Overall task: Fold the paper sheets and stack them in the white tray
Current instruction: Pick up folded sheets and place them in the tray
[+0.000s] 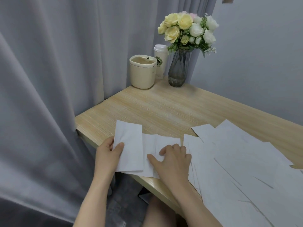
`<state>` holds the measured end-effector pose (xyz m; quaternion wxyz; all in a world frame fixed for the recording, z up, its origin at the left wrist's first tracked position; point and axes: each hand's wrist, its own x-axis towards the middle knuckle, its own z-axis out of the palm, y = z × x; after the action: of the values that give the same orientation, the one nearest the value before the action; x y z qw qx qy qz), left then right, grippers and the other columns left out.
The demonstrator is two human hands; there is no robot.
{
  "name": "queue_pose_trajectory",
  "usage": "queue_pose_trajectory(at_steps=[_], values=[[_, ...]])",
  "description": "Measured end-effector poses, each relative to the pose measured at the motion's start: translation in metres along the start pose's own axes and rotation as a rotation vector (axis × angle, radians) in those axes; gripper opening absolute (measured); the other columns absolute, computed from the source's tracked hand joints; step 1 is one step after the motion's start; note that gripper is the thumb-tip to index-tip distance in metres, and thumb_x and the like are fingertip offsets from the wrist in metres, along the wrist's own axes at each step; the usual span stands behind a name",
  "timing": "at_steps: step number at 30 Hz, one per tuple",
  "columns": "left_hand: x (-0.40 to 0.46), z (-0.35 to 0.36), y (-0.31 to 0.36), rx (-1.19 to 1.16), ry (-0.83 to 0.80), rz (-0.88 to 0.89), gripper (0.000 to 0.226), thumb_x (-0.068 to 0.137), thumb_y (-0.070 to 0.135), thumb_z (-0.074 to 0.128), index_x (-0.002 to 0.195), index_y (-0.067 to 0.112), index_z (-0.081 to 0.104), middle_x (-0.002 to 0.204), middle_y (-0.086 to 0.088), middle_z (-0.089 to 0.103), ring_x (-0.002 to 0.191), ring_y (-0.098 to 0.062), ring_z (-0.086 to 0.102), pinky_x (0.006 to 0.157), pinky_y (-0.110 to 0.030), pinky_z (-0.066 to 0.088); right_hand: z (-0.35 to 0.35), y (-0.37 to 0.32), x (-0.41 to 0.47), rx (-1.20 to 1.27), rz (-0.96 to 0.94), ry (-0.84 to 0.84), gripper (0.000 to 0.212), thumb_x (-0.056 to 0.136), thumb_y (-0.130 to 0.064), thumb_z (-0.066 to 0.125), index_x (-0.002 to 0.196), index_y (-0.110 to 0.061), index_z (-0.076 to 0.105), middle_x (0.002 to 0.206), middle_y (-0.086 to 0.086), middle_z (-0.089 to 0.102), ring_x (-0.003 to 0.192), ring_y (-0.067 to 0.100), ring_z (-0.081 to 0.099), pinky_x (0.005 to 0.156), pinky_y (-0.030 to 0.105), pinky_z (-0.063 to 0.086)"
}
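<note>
Barely begun, by the look of it — the left hand (pixel 109 152) pinches a narrow folded white paper strip (pixel 129 148) at the light wooden table's (pixel 164 108) near-left corner, thumb on top, while the right hand (pixel 170 158) presses loosely spread fingers on the half-creased white sheet (pixel 157 145) beside it. Many loose white paper sheets (pixel 237 161) lie overlapped, unfolded, to the right — no white tray is in view

2 bare, sleeveless forearms
</note>
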<state>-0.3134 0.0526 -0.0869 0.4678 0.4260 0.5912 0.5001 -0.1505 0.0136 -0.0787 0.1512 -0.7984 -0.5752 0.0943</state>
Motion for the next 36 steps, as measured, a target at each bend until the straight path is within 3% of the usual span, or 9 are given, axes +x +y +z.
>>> queue_pose_trajectory(at_steps=[7,15,19,22,25,28,32,36], values=[[-0.004,0.001,-0.001,0.003,0.004,-0.013,0.020,0.095,0.006,0.057,0.110,0.015,0.065,0.100,0.003,0.070,0.087,-0.016,0.066,0.063,-0.024,0.046,0.005,-0.005,0.000,0.005,-0.013,0.031,0.022,0.092,-0.041,0.044,0.093,-0.027,0.062,0.100,-0.008,0.050,0.107,0.017,0.039,0.082,0.032,0.022],[-0.014,0.012,0.006,-0.006,-0.015,0.016,0.020,0.095,0.006,0.056,0.105,0.022,0.062,0.098,0.012,0.067,0.083,-0.007,0.064,0.063,-0.022,0.045,-0.017,0.008,0.002,0.123,-0.008,0.122,0.016,0.091,-0.039,0.050,0.082,-0.028,0.058,0.094,-0.013,0.057,0.099,0.012,0.041,0.077,0.029,0.017],[-0.023,0.029,0.011,-0.033,-0.063,0.029,0.018,0.095,0.007,0.056,0.103,0.022,0.063,0.097,0.010,0.068,0.086,-0.009,0.064,0.063,-0.023,0.045,-0.040,0.039,0.002,0.256,0.014,0.172,0.018,0.090,-0.035,0.053,0.074,-0.026,0.055,0.082,-0.014,0.061,0.089,0.009,0.049,0.076,0.029,0.016],[-0.033,0.050,0.014,-0.070,-0.117,0.014,0.017,0.096,0.007,0.056,0.104,0.020,0.064,0.097,0.008,0.069,0.083,-0.007,0.064,0.062,-0.022,0.045,-0.056,0.070,-0.001,0.377,0.076,0.168,0.019,0.089,-0.028,0.056,0.072,-0.022,0.052,0.073,-0.011,0.061,0.075,0.008,0.056,0.083,0.031,0.029],[-0.045,0.074,0.013,-0.100,-0.172,-0.006,0.019,0.095,0.007,0.057,0.101,0.023,0.065,0.095,0.009,0.070,0.079,-0.005,0.066,0.059,-0.019,0.047,-0.071,0.105,-0.008,0.460,0.164,0.180,0.017,0.088,-0.025,0.060,0.074,-0.018,0.055,0.070,-0.007,0.060,0.069,0.010,0.057,0.074,0.030,0.042],[-0.055,0.099,0.012,-0.119,-0.226,-0.017,0.021,0.093,0.006,0.059,0.097,0.025,0.066,0.093,0.009,0.072,0.076,-0.005,0.067,0.060,-0.020,0.048,-0.082,0.138,-0.016,0.516,0.253,0.181,0.016,0.087,-0.026,0.062,0.075,-0.016,0.057,0.073,-0.004,0.061,0.072,0.014,0.058,0.065,0.030,0.043],[-0.069,0.130,0.011,-0.159,-0.288,-0.037,0.023,0.092,0.003,0.059,0.095,0.024,0.068,0.093,0.005,0.074,0.083,-0.015,0.068,0.066,-0.027,0.049,-0.091,0.171,-0.028,0.521,0.321,0.189,0.017,0.087,-0.027,0.063,0.076,-0.016,0.058,0.073,-0.003,0.061,0.071,0.015,0.057,0.063,0.031,0.042],[-0.083,0.162,0.009,-0.226,-0.354,-0.082,0.023,0.092,0.001,0.058,0.096,0.021,0.069,0.089,0.003,0.076,0.078,-0.014,0.071,0.065,-0.028,0.052,-0.101,0.203,-0.041,0.548,0.375,0.247,0.017,0.086,-0.027,0.064,0.075,-0.015,0.059,0.068,-0.003,0.059,0.066,0.014,0.054,0.061,0.030,0.040]])
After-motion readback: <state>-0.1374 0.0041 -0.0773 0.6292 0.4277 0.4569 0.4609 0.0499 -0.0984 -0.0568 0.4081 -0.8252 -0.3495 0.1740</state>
